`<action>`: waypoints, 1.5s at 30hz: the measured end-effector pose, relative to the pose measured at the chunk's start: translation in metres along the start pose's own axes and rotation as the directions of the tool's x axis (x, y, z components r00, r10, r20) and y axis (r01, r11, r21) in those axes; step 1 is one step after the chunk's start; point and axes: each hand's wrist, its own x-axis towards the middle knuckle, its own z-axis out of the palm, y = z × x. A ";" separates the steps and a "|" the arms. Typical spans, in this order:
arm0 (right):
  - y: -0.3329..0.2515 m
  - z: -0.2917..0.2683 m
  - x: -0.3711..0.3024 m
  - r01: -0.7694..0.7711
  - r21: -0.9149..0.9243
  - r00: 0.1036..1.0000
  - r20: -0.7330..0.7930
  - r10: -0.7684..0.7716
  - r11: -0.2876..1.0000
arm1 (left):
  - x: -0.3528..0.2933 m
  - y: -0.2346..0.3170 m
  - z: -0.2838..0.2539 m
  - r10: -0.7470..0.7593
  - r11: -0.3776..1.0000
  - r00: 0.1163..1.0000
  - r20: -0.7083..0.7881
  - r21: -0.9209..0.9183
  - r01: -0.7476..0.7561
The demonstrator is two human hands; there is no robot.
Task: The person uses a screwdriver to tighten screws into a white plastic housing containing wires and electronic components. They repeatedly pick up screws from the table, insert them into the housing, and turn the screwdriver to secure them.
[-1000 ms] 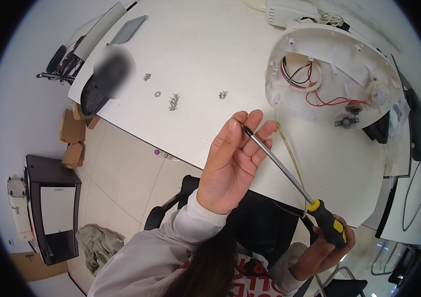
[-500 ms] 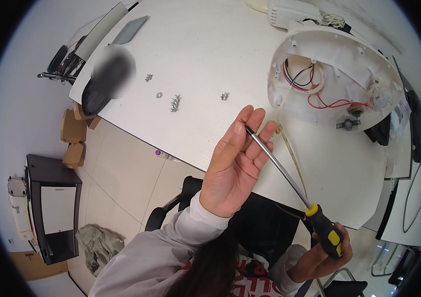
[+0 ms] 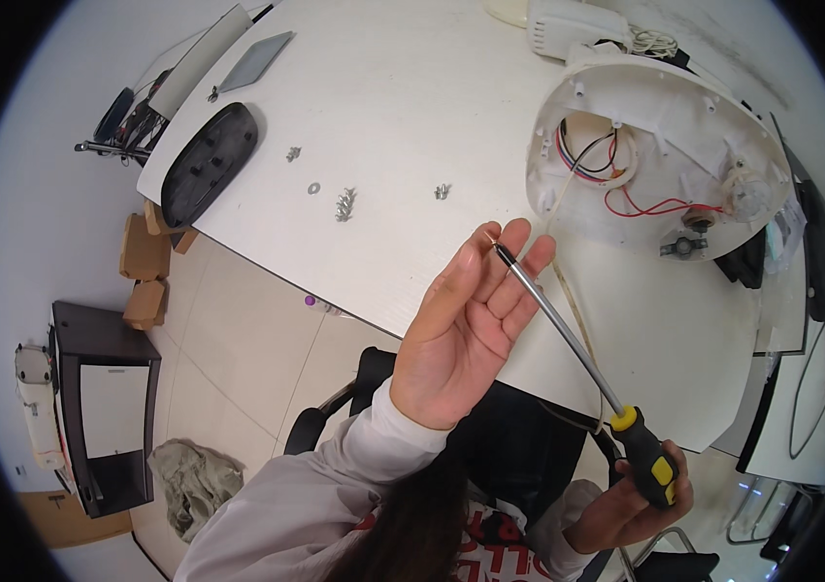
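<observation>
The person's right hand (image 3: 631, 504) is gripping the black-and-yellow handle of a long screwdriver (image 3: 577, 364) low at the right, in front of the table's near edge, and is angling its shaft up and to the left. The left hand (image 3: 471, 335) is hovering palm-up over the edge of the white table (image 3: 383, 116) with its fingers loosely extended, their tips touching the screwdriver's tip. Just beyond, an opened white appliance shell (image 3: 655, 160) with red and black wires is lying on the table, and small loose screws (image 3: 345, 204) are sitting to its left beside a black oval plate (image 3: 209, 160).
</observation>
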 end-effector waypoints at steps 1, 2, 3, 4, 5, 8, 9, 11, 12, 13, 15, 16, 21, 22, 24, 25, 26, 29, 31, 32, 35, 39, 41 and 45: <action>0.001 -0.001 0.000 -0.003 0.004 1.000 -0.005 0.003 1.000 | 0.000 0.000 0.001 -0.004 1.000 1.000 -0.010 0.010 0.004; 0.002 -0.002 -0.001 -0.007 0.008 1.000 -0.013 0.007 1.000 | -0.001 0.000 0.003 0.012 0.995 0.998 -0.062 0.097 -0.006; 0.003 -0.003 -0.002 -0.019 0.016 0.997 -0.070 0.020 1.000 | 0.000 -0.002 0.007 0.022 0.984 0.995 -0.101 0.179 -0.003; 0.003 -0.004 -0.002 -0.019 0.020 0.991 -0.134 0.022 1.000 | 0.002 -0.004 0.011 0.030 0.967 0.991 -0.127 0.254 0.003; 0.002 -0.005 0.001 -0.019 0.024 0.980 -0.199 0.024 1.000 | 0.001 -0.004 0.013 0.084 0.942 0.988 -0.133 0.333 -0.036; -0.002 -0.023 0.016 0.048 0.237 0.945 -0.324 0.032 0.970 | 0.004 -0.002 0.020 0.287 0.732 0.950 -0.127 0.669 -0.131; -0.001 -0.028 0.022 0.110 0.318 0.938 -0.347 0.008 0.942 | 0.010 0.002 0.023 0.382 0.596 0.921 -0.073 0.781 -0.186; 0.004 -0.040 0.034 0.210 0.312 0.855 -0.518 -0.019 0.927 | 0.023 0.004 0.040 0.454 0.360 0.879 0.147 0.872 -0.331; 0.009 -0.050 0.035 0.232 0.343 0.793 -0.609 0.027 0.910 | 0.032 0.003 0.048 0.449 0.207 0.843 0.296 0.884 -0.420; 0.009 -0.057 0.038 0.289 0.352 0.833 -0.551 -0.052 0.890 | 0.045 0.002 0.053 0.373 -0.060 0.768 0.520 0.840 -0.539; 0.005 -0.057 0.043 0.295 0.146 0.808 -0.565 -0.165 0.944 | 0.073 -0.003 0.072 0.124 -0.462 0.603 0.788 0.583 -0.668; -0.001 -0.052 0.047 0.286 0.090 0.801 -0.569 -0.186 0.954 | 0.082 -0.006 0.085 0.001 -0.601 0.539 0.842 0.432 -0.673; -0.008 -0.037 0.055 0.254 -0.079 0.809 -0.529 -0.256 0.964 | 0.119 -0.045 0.110 -0.119 -0.756 0.538 0.834 0.276 -0.594; -0.006 -0.036 0.055 0.261 -0.102 0.815 -0.510 -0.275 0.960 | 0.127 -0.045 0.107 -0.114 -0.755 0.538 0.835 0.280 -0.594; 0.000 -0.035 0.053 0.220 -0.175 0.779 -0.561 -0.281 0.960 | 0.140 -0.051 0.091 -0.103 -0.749 0.541 0.835 0.293 -0.594; -0.004 -0.032 0.053 0.219 -0.175 0.799 -0.532 -0.279 0.960 | 0.142 -0.053 0.087 -0.088 -0.741 0.538 0.838 0.306 -0.598; -0.006 -0.030 0.053 0.218 -0.175 0.818 -0.503 -0.278 0.960 | 0.143 -0.055 0.084 -0.073 -0.732 0.535 0.842 0.319 -0.602; 0.000 -0.027 0.054 0.223 -0.215 0.816 -0.493 -0.303 0.951 | 0.146 -0.057 0.079 -0.042 -0.718 0.508 0.860 0.327 -0.614; 0.002 -0.026 0.055 0.228 -0.211 0.814 -0.495 -0.305 0.950 | 0.148 -0.058 0.078 -0.026 -0.712 0.493 0.870 0.329 -0.620; 0.003 -0.025 0.054 0.226 -0.205 0.812 -0.500 -0.301 0.952 | 0.148 -0.060 0.078 -0.018 -0.708 0.492 0.871 0.336 -0.621; 0.003 -0.025 0.054 0.222 -0.194 0.812 -0.506 -0.291 0.956 | 0.148 -0.062 0.077 -0.009 -0.710 0.497 0.868 0.344 -0.614; 0.003 -0.022 0.055 0.221 -0.176 0.813 -0.509 -0.281 0.959 | 0.149 -0.061 0.076 -0.012 -0.722 0.495 0.869 0.335 -0.605; 0.004 -0.023 0.054 0.218 -0.166 0.820 -0.503 -0.273 0.962 | 0.149 -0.061 0.076 -0.013 -0.717 0.500 0.866 0.341 -0.609; 0.002 -0.020 0.054 0.216 -0.148 0.821 -0.507 -0.262 0.965 | 0.149 -0.062 0.077 -0.005 -0.717 0.505 0.863 0.349 -0.603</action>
